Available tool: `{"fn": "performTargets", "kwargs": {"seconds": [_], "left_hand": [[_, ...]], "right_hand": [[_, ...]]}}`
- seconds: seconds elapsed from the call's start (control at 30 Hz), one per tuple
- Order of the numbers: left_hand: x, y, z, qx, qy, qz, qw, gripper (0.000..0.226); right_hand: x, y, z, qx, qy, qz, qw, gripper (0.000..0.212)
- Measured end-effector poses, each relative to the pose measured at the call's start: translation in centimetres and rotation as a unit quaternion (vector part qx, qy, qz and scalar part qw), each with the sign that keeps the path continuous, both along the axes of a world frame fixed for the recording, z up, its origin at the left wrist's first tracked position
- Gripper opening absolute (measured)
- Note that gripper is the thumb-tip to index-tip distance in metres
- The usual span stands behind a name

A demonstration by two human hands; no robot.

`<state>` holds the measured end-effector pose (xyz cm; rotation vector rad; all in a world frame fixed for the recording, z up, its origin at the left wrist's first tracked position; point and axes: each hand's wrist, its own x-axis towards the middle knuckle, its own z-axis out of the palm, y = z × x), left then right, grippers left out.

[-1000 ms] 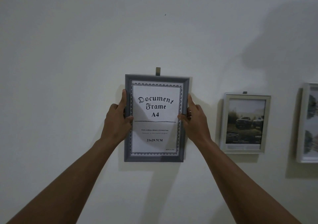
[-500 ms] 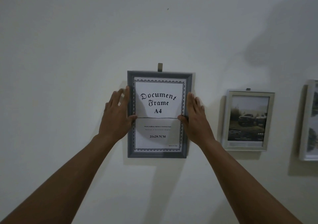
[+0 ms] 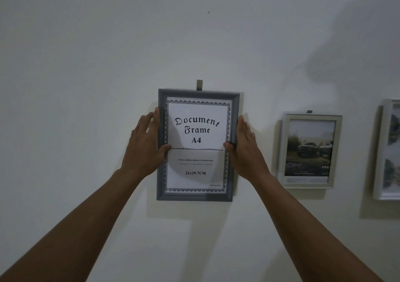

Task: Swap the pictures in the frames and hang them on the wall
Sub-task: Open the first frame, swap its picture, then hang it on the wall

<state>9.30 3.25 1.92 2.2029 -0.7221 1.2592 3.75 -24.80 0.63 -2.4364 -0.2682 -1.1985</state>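
**Grey frame steadied against the wall by two flat hands**

Closest in, both forearms reach up and forward. The left hand (image 3: 145, 145) lies flat with straight fingers along the left edge of the grey document frame (image 3: 195, 145), its thumb tip resting on the front border. The right hand (image 3: 244, 149) mirrors it on the right edge. Neither wraps the frame; both are open, pressing and steadying rather than gripping.

Between the hands the frame stands upright against the wall (image 3: 86, 65). Its top rail is just under a small hook (image 3: 199, 85) above the fingertips. Whether the hanger has caught is hidden.

The frame looks stiff and light, with a smooth front that is probably slippery and breakable. The side mouldings at mid-height seem the safest hold.

Beyond the right hand hangs a silver frame (image 3: 309, 149), and further right is a white frame (image 3: 389, 149), cut off.
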Motion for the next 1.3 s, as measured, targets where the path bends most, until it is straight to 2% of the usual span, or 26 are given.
{"fn": "performTargets", "kwargs": {"seconds": [0.83, 1.3], "left_hand": [[0.1, 0.8, 0.2, 0.022, -0.002, 0.015, 1.0, 0.095], [-0.9, 0.4, 0.7, 0.027, 0.007, 0.067, 0.997, 0.094]], "right_hand": [[-1.1, 0.5, 0.5, 0.0, 0.016, -0.014, 1.0, 0.067], [-0.8, 0.4, 0.3, -0.008, 0.006, -0.026, 1.0, 0.066]]}}
